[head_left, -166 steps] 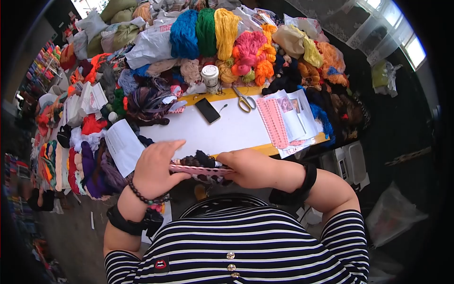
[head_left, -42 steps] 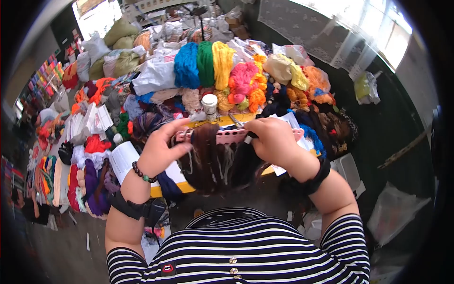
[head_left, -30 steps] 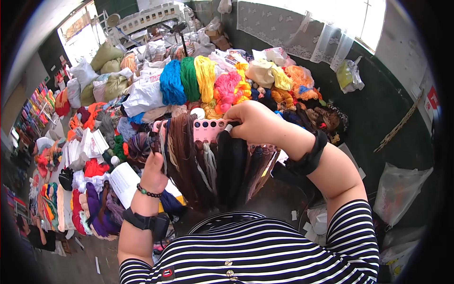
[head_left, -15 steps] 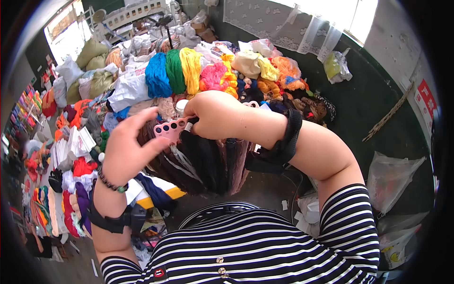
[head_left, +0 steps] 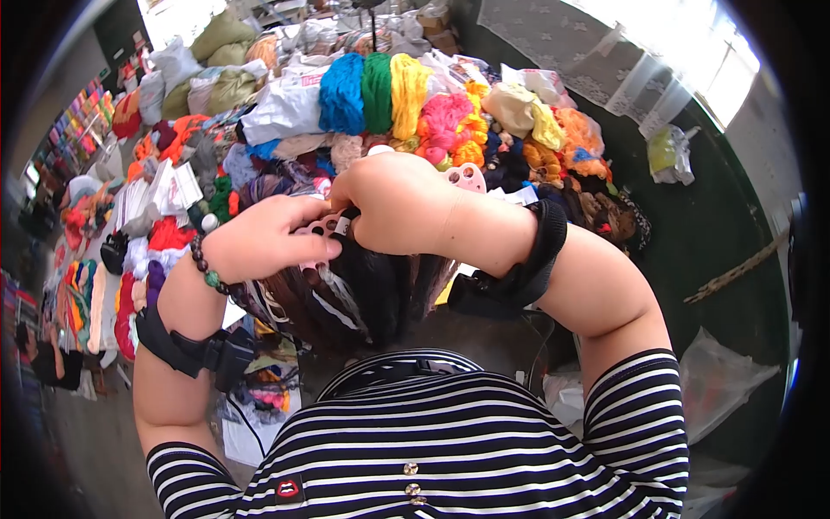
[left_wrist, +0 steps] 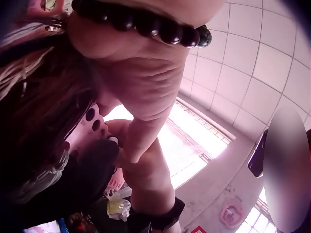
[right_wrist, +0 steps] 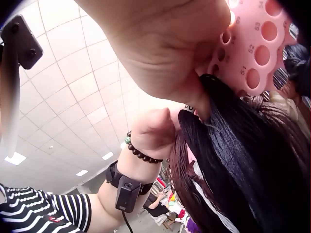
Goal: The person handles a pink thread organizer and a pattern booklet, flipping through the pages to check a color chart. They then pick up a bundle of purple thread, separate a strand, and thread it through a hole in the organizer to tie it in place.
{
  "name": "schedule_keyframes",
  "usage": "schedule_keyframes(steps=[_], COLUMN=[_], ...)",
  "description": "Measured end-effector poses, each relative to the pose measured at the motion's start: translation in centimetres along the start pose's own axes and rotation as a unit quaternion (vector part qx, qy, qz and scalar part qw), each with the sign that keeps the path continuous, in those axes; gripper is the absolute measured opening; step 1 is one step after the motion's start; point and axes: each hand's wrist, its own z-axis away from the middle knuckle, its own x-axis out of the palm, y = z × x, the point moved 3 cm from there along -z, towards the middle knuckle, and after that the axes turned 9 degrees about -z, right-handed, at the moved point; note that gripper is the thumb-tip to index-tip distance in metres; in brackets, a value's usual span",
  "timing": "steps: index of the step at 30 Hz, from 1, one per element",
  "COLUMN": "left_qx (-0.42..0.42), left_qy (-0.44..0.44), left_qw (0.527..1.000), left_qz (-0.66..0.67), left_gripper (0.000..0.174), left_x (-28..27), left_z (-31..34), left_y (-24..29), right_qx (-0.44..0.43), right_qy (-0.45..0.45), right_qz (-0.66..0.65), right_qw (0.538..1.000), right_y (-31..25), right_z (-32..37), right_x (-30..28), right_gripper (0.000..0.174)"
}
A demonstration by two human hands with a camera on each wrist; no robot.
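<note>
Card (head_left: 474, 182): lies across middle of head view, with long axis going from left of centre slightly up to right. Is pinched near its left end by thumb and fingers of left hand (head_left: 264, 238), and gripped nearer to the middle by curled fingers of right hand (head_left: 411, 203), just above black thread (head_left: 380, 285). Passes partly behind right hand.
</note>
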Motion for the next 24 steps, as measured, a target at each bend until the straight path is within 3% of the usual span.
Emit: schedule_keyframes(steps=[1,2,4,7,10,11,14,15,16,17,20,22,23,24], left_qx=[-0.004,0.011,0.012,-0.066,-0.079,-0.1,-0.129,-0.173,-0.205,-0.184,-0.184,-0.198,-0.255,-0.277], left_qy=[-0.008,0.034,0.128,0.19,0.19,0.201,0.233,0.242,0.233,0.253,0.284,0.327,0.29,0.313], left_qw=[0.997,0.998,0.975,0.911,0.93,0.949,0.921,0.927,0.93,0.927,0.921,0.906,0.904,0.895], left_qz=[0.072,0.046,-0.178,-0.36,-0.306,-0.22,-0.284,-0.228,-0.196,-0.205,-0.194,-0.179,-0.184,-0.154], left_gripper=[0.041,0.044,0.045,0.038,0.04,0.036,0.029,0.024,0.033,0.03,0.026,0.025,0.025,0.027], left_x=[0.1,0.3,0.5,1.1,1.5,2.2,3.3,3.9,4.3,5.2,7.1,8.9,9.8,10.5], left_z=[0.0,0.6,1.1,1.9,3.1,3.7,5.7,6.7,8.0,9.4,14.2,17.1,19.1,20.3], left_y=[-0.9,-0.3,0.5,0.2,-0.6,-0.9,-1.2,-1.6,-1.2,-1.8,-2.3,-4.3,-6.0,-6.8], right_qx=[-0.019,-0.025,-0.039,-0.069,-0.1,-0.122,-0.177,-0.262,-0.301,-0.339,-0.253,-0.073,0.0,0.074], right_qy=[0.004,0.002,0.0,-0.004,-0.012,0.0,-0.001,0.096,0.15,0.205,0.226,0.221,0.175,0.128], right_qz=[-0.002,-0.008,-0.021,-0.042,-0.055,-0.068,-0.098,-0.08,-0.092,-0.1,-0.205,-0.402,-0.4,-0.393], right_qw=[1.0,1.0,0.999,0.997,0.993,0.99,0.979,0.957,0.937,0.913,0.918,0.886,0.9,0.908], right_y=[-0.1,-0.3,-0.8,-1.0,-1.5,-1.5,-2.2,-2.2,-1.7,-1.3,3.1,8.3,11.1,13.5], right_z=[-0.2,-0.4,-0.9,-1.7,-1.8,-1.8,-0.8,0.0,0.8,1.6,2.6,0.7,-0.7,-2.3], right_x=[0.1,0.2,0.3,1.1,1.8,2.5,3.3,2.9,2.4,1.9,2.4,7.7,11.1,14.8], right_gripper=[0.029,0.028,0.028,0.028,0.032,0.035,0.052,0.053,0.052,0.052,0.038,0.025,0.024,0.023])
